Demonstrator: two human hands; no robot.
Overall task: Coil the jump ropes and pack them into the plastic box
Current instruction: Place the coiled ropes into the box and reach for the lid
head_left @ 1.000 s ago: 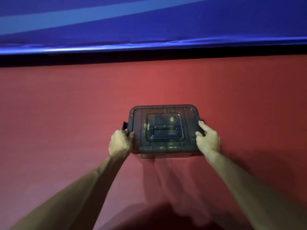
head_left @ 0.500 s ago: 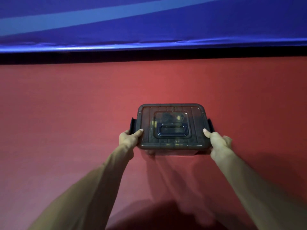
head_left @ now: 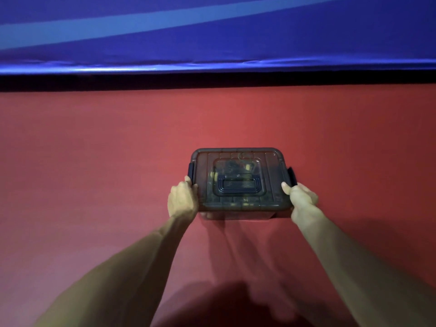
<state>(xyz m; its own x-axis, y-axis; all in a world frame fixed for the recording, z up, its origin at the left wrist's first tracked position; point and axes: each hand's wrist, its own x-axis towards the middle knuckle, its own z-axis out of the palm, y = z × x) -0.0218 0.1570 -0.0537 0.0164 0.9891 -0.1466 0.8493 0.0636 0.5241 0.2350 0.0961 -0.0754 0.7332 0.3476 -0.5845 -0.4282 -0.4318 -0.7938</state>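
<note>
Red matte surface underfoot; glossy blue padding, possibly wall mat, behind; dim light.

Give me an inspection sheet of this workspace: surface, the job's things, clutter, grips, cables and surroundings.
Surface: red mat, plain, with soft shadows near the person.
Job's things: plastic box, smoky and see-through, closed; jump ropes show dimly inside, and how they are coiled cannot be made out.
Clutter: nothing seen.
Grips: left hand holds the box's left edge; right hand holds its right edge, thumb on top.
Cables: nothing seen.
Surroundings: blue glossy panel beyond a dark strip at the mat's far edge.
</note>
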